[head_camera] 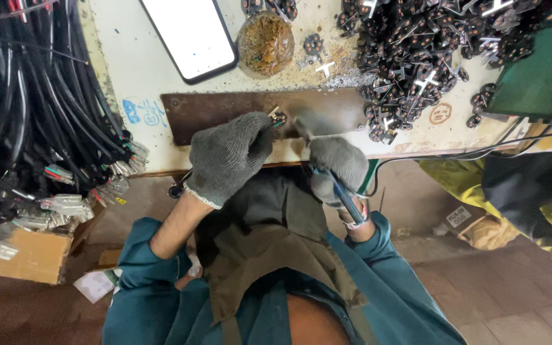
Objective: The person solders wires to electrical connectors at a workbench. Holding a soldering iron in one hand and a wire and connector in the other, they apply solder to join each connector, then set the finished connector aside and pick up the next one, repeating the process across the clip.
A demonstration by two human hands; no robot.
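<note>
My left hand (228, 156), in a grey knit glove, pinches a small dark plug part with coloured wires (278, 117) against a brown metal plate (218, 108) on the bench. My right hand (335, 163), also gloved, grips a blue-handled tool (346, 198) whose blurred metal head (305, 128) sits just right of the part. The tool's tip is too blurred to make out.
A heap of small black plug parts (416, 51) lies at the back right. A phone (190, 35) and a round dish of brown paste (266, 41) rest behind the plate. Bundles of black cables (33, 108) hang at the left. A cardboard box (30, 255) sits below.
</note>
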